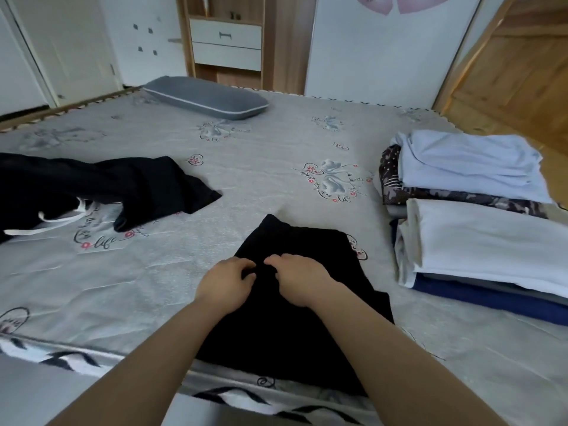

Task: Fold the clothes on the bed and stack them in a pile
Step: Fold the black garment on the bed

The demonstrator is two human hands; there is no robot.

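Note:
A black garment (295,241) lies flat on the grey patterned bed (261,167), near the front edge. My left hand (226,281) and my right hand (299,278) sit side by side on its middle, fingers curled and pinching the black cloth. To the left lies a second black garment (129,186), unfolded, with white drawstrings (55,219). On the right stand two stacks of folded clothes: a near one topped by a white piece (485,241) over dark blue, and a far one topped by a pale blue piece (467,161) over a dark patterned one.
A grey pillow (206,96) lies at the far side of the bed. Behind it stand a wooden cabinet with white drawers (226,44) and a white door (67,47). A wooden panel (516,66) leans at the right.

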